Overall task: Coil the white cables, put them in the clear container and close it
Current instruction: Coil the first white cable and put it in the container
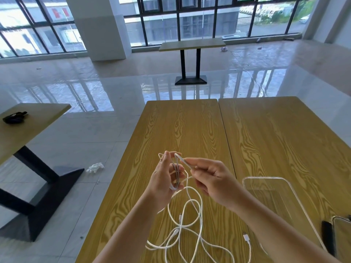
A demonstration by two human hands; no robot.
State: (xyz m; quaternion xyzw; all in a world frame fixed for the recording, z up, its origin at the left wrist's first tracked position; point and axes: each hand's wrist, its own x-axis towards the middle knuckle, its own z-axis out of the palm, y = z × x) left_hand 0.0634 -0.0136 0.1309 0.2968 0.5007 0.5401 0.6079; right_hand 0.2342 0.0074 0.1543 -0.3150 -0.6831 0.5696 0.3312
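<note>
Both hands' grips, left hand (167,179) and right hand (214,179), pinch thin looped white cables (190,221) above grained wooden table (180,126)

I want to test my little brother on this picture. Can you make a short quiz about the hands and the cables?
1. True or false: the right hand pinches a white cable.
2. Where is the clear container? A) on the floor B) on the table, to the right of the hands C) in the left hand
3. Fill in: the loose cables lie on the ____.

Key
1. True
2. B
3. table
</note>
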